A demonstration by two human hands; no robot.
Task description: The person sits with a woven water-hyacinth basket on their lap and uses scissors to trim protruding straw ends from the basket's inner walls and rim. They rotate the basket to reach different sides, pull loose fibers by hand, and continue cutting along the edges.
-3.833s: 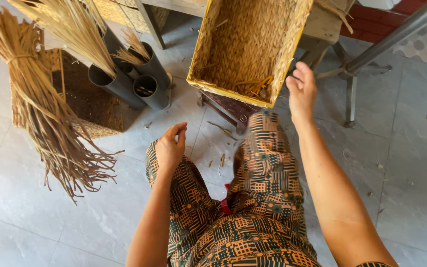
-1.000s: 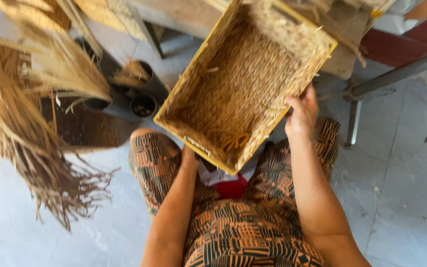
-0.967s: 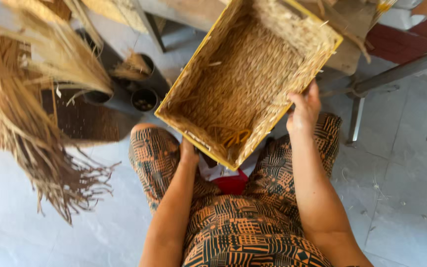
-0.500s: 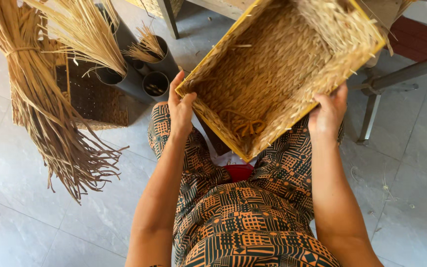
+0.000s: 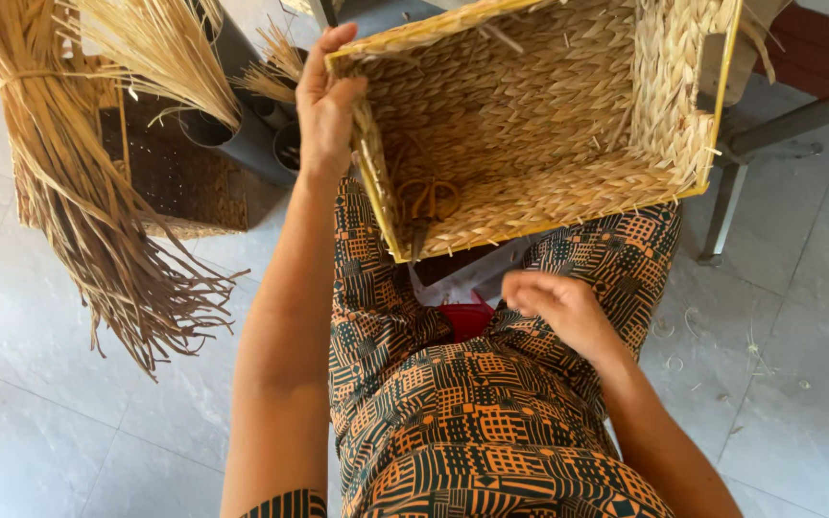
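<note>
Basket: large rectangular woven straw basket (image 5: 549, 125) with a yellow-bound rim, tipped open side toward the seated person, its lower edge resting over the knees in patterned orange-and-black trousers (image 5: 472, 422).
Left hand: left hand (image 5: 326, 96) at the basket's upper left corner, grip closed over the rim, fingers curled inside, thumb outside.
Right hand: right hand (image 5: 558, 307) on the lap just below the basket's lower rim, not touching it; fingers loosely curled; whether they pinch anything I cannot tell.
Inside basket: small pair of scissors with orange loop handles (image 5: 424, 206) lying against the lower left wall.
Handling, my judgement: light for its bulk, walls fairly stiff but with some give; weave rough, not slippery; loose fibre ends could snag or fray. Best held at the bound rim or corners, one hand each side, as one hand lets it swing.
Surroundings: bundle of long dried straw (image 5: 79, 192) tied near the top, hanging left; dark grey tubes (image 5: 242, 144) holding more straw; flat dark woven panel (image 5: 175, 173) behind; pale tiled floor (image 5: 798, 384) with scattered fibre scraps.
Packages, labels, signs: none visible.
</note>
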